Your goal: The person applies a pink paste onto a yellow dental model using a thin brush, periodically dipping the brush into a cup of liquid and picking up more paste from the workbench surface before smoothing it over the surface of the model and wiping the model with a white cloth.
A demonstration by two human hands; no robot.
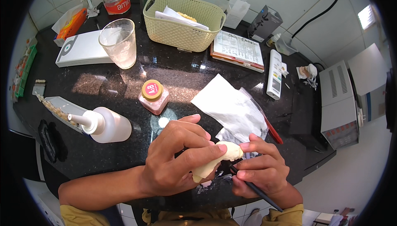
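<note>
My left hand [173,155] is closed around a pale yellow, plaster-like cast [232,152], its thumb and fingers pressing on it from both sides. My right hand [264,168] pinches a slim black-handled tool [261,193] whose tip is by the underside of the cast and cannot be made out. A fingertip of that hand touches the cast's right end. Just beyond my hands lies a crumpled white paper towel [229,106]. Small pale shavings [204,186] are scattered on the dark counter beneath the cast.
A squeeze bottle [111,124] and a small gold-lidded jar [154,97] stand left of my hands. A red-handled tool [271,128] lies beside the towel. Farther back are a glass [120,44], a woven basket [178,35], books [237,50] and a long white device [274,75].
</note>
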